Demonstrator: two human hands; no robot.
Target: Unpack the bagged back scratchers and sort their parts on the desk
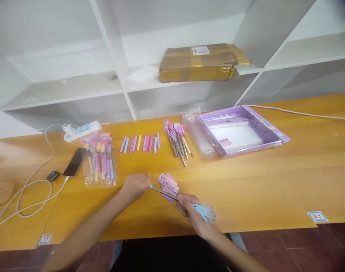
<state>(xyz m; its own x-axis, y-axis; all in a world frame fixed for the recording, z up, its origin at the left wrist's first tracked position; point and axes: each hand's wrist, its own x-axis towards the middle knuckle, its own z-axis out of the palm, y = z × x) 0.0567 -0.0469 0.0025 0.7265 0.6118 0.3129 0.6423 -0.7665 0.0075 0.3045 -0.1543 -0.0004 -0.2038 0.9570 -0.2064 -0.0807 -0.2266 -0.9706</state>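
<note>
Left grip [137,185] is pinching one end of the blue scratcher [204,212], right grip [188,206] is clasping nearer the other; loose scratchers [177,140] are lying at twelve o'clock!

The held scratcher [164,192] looks shiny metal and smooth plastic, the table [246,181] glossy wood, the carton [197,62] cardboard.

Taped cardboard box [196,67] on white shelving [120,77] at upper centre, power strip [82,130] and dark phone [75,161] at left
</note>
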